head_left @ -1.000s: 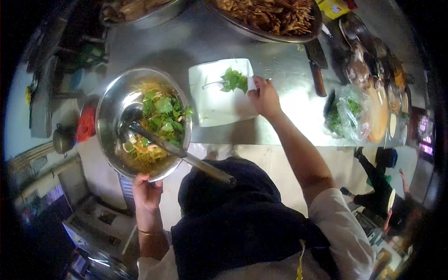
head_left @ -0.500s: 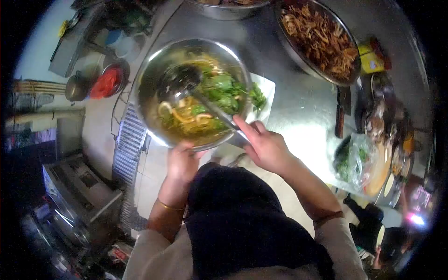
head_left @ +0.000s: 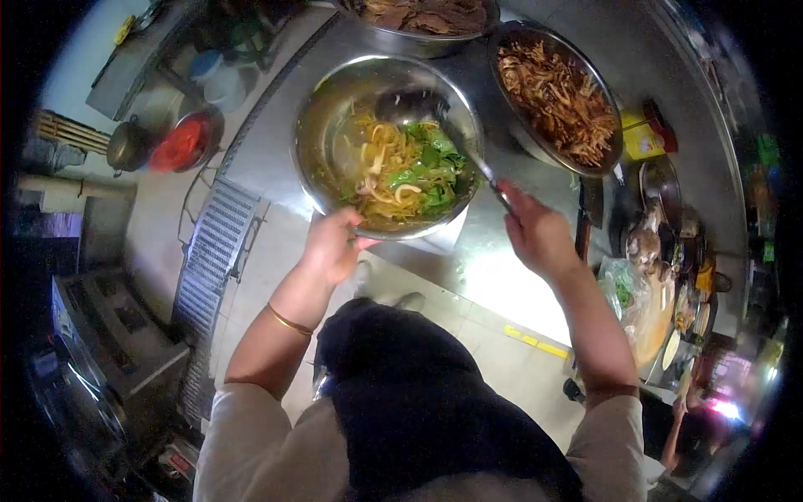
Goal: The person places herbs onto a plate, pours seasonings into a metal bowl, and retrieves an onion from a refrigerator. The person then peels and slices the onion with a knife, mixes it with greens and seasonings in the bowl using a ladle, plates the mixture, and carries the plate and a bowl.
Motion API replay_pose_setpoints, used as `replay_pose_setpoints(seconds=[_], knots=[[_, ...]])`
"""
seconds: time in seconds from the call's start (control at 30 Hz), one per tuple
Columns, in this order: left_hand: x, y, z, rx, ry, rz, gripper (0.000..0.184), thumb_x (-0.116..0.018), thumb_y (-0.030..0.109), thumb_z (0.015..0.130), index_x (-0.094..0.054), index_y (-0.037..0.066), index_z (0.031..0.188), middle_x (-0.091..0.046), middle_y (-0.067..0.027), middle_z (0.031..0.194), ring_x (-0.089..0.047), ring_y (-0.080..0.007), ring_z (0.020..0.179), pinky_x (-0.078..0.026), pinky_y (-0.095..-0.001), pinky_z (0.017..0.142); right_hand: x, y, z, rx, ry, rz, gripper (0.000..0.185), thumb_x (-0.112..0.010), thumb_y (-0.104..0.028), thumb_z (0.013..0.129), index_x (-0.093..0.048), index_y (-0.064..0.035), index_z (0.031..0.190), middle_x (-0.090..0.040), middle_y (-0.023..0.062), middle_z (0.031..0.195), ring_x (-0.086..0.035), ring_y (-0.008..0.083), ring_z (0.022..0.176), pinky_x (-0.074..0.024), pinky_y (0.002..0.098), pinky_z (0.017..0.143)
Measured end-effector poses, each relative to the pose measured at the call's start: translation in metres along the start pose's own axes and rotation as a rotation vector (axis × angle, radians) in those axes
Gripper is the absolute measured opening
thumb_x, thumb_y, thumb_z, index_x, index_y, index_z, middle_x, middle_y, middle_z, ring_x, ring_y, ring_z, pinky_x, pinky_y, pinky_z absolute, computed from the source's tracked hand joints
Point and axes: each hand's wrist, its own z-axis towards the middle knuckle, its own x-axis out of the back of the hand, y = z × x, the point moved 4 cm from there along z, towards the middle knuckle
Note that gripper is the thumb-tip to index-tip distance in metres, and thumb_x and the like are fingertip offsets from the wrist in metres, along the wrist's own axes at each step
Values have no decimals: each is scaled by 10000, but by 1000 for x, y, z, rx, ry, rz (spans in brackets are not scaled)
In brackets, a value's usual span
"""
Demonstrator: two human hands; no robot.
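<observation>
A round metal bowl (head_left: 322, 171) holds noodle-like strands (head_left: 381, 171) and green leaves (head_left: 431, 167). My left hand (head_left: 335, 244) is closed on the bowl's near rim. In my right hand (head_left: 535, 230) is the handle of a metal ladle (head_left: 481, 163), whose dark, blurred head lies inside the bowl by its far side. Under the bowl's near right side, a corner of the white dish (head_left: 443, 236) shows; the rest of it is hidden.
Behind stand a pan of brown meat (head_left: 427, 15) and an oval pan of brown pieces (head_left: 556, 100). A knife (head_left: 590, 209), a plastic bag of greens (head_left: 623, 286) and a board (head_left: 655, 322) lie right. Another person's arm (head_left: 676, 427) shows lower right.
My right hand has gone from the white dish to the ladle, whose head has swung to the bowl's far side. The bowl now overlaps the dish, and its leaves and strands have shifted.
</observation>
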Motion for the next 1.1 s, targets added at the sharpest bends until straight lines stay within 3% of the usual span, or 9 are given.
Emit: replay_pose_setpoints(seconds=[0.2, 0.23, 0.27, 0.33, 0.4, 0.53, 0.63, 0.87, 1.1], knots=[[-3, 15, 16, -86, 18, 115, 320, -439, -13, 808, -477, -59, 1122, -537, -182, 1062, -600, -322, 887, -577, -449, 698, 2, 14, -32, -34, 49, 260, 453, -562, -113, 853, -482, -115, 1299, -644, 199, 871, -632, 367, 689, -516, 414, 624], [-4, 16, 16, -106, 48, 157, 331, -444, -16, 806, -469, -42, 1135, -542, -166, 1068, -602, -309, 887, -574, -425, 673, 2, 20, -23, -238, -60, 322, 415, -535, -91, 877, -492, -84, 1290, -649, 197, 863, -633, 323, 672, -509, 393, 630], [-7, 17, 15, -134, 36, 184, 335, -446, -17, 805, -466, -28, 1140, -540, -164, 1074, -601, -301, 892, -572, -418, 665, -18, 46, -19, -109, 58, 449, 410, -508, -91, 901, -470, -55, 1307, -626, 146, 791, -582, 221, 555, -479, 345, 523], [-16, 23, 11, -204, 8, 235, 345, -449, -18, 804, -461, 0, 1149, -536, -159, 1088, -600, -285, 904, -567, -404, 648, -35, 56, -30, -513, -223, 1075, 436, -493, -91, 912, -423, -38, 1339, -566, 85, 731, -488, 122, 463, -400, 285, 407], [-30, 22, 6, -265, 36, 202, 432, -445, -39, 792, -405, 76, 1206, -528, -141, 1103, -595, -261, 902, -559, -391, 628, -48, 43, -49, -728, -195, 1357, 461, -498, -92, 910, -387, -40, 1354, -526, 46, 715, -413, 83, 411, -318, 229, 354], [-21, -1, 42, -460, -10, 185, 576, -436, -92, 751, -339, 93, 1288, -499, -115, 1154, -532, -229, 1032, -504, -366, 811, -72, 20, -64, -871, -179, 1795, 446, -492, -86, 908, -415, -126, 1346, -524, 58, 713, -403, 116, 393, -310, 250, 342], [-22, -9, 51, -729, -37, 194, 598, -446, -106, 742, -338, 49, 1309, -492, -98, 1201, -484, -182, 1096, -381, -308, 968, -79, 7, -72, -836, -196, 1860, 432, -480, -106, 927, -410, -122, 1353, -525, 53, 714, -392, 110, 382, -310, 253, 337], [7, -40, 96, -823, -6, 144, 544, -431, -108, 757, -346, 28, 1276, -490, -93, 1204, -497, -165, 1082, -396, -303, 948, -107, -11, -104, -722, -76, 1605, 463, -479, -128, 935, -372, -109, 1385, -518, 43, 712, -414, 77, 400, -355, 215, 360], [-9, -25, 102, -812, -112, -28, 440, -391, -61, 749, -477, 24, 1172, -604, -127, 999, -618, -190, 828, -502, -278, 572, -130, -15, -126, -522, -31, 1196, 471, -483, -124, 940, -356, -24, 1382, -489, -14, 658, -406, 55, 477, -365, 206, 444]])
